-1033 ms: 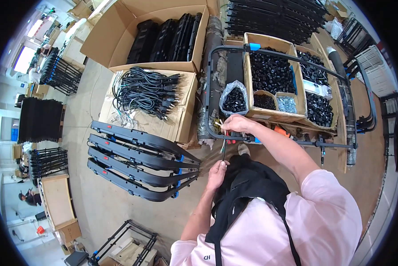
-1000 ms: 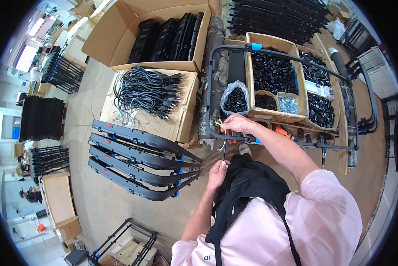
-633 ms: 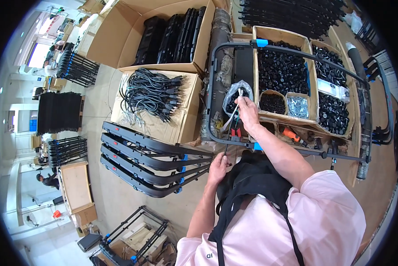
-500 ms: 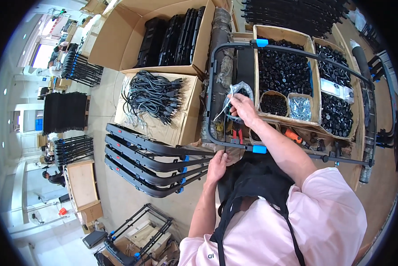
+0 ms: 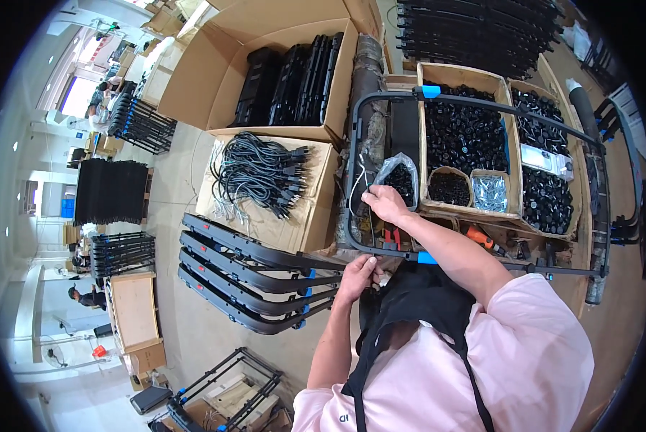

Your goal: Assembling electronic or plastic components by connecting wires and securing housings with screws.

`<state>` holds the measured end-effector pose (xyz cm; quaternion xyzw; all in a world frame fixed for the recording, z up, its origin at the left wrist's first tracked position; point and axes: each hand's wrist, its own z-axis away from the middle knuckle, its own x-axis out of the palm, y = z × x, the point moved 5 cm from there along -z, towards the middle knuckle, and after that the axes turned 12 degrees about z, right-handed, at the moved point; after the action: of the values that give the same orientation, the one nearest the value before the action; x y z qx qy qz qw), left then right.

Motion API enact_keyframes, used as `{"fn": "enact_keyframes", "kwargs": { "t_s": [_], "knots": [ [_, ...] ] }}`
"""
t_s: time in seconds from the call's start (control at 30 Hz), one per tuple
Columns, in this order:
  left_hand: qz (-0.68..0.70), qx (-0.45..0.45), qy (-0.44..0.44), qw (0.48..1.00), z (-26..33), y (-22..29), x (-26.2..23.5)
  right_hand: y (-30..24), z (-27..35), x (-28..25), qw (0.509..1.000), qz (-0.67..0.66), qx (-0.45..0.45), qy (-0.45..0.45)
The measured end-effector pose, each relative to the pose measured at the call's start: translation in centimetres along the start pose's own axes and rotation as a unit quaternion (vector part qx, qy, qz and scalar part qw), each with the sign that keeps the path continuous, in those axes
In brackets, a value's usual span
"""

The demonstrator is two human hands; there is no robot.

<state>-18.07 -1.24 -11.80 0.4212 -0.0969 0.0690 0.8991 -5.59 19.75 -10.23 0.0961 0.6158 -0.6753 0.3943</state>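
A black tubular frame (image 5: 357,144) with blue clips lies across the bench in front of me. My right hand (image 5: 389,204) is closed, pinching a thin cable with pale loose leads (image 5: 361,173) beside the frame's left bar. The cable runs down toward my left hand (image 5: 359,277), which is closed by the frame's near left corner. What its fingers grip is partly hidden, but the cable leads to them. Next to my right hand sits a clear plastic bag of small black parts (image 5: 398,180). Red-handled pliers (image 5: 391,237) lie just below.
Wooden bins hold black caps (image 5: 467,133) and silver screws (image 5: 490,191). An orange power tool (image 5: 483,239) lies nearer me. Leftward are bundled black cables (image 5: 265,173) on a carton, an open cardboard box (image 5: 200,79) of black panels, and several stacked curved black frames (image 5: 251,277).
My right hand has moved down and slightly left along the cable, away from the plastic bag. My left hand stays near the frame's corner. The whole view has shifted slightly.
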Motion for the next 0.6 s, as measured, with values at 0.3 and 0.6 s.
{"fn": "enact_keyframes", "kwargs": {
  "t_s": [0.3, 0.6],
  "knots": [
    [0.089, -0.012, -0.079, 0.993, -0.9, -0.8, 0.3, 0.4, -2.6, 1.7, 0.997, 0.079, -0.002, -0.001],
    [0.162, -0.038, -0.094, 0.981, -1.2, -1.2, -0.9, -0.6, -2.8, 1.4, 0.997, 0.072, 0.016, -0.017]
  ]
}}
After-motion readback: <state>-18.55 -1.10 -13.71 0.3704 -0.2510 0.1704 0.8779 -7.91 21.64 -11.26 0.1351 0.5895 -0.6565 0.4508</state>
